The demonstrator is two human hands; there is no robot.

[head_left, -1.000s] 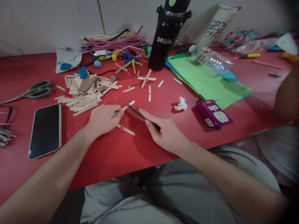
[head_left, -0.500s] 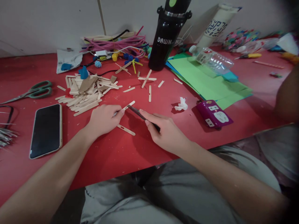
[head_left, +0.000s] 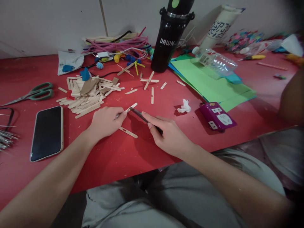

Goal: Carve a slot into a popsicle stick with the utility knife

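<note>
My left hand [head_left: 106, 122] is closed on a wooden craft stick [head_left: 133, 106], which it holds down near the red table [head_left: 111, 164]. The stick's far end sticks out past my fingertips. In my right hand [head_left: 169, 134] is a dark, narrow cutter knife [head_left: 139, 116], with the index finger stretched along its top. Its tip touches the stick or sits just over it, close to my left thumb. Below my left fingers lies another craft stick [head_left: 129, 132] with a slot cut in it. A heap of loose craft sticks [head_left: 85, 101] is just beyond my left hand.
Green-handled scissors [head_left: 42, 91] and a phone [head_left: 47, 133] lie at left. A black bottle [head_left: 167, 47] stands behind. Toward the right are green paper sheets [head_left: 213, 82], a clear plastic bottle [head_left: 217, 61], crumpled tissue [head_left: 184, 106] and a purple adapter [head_left: 217, 117]. Another person's arm [head_left: 292, 95] shows.
Almost nothing differs. The knife's tip has shifted very slightly at the stick, while both hands keep their places.
</note>
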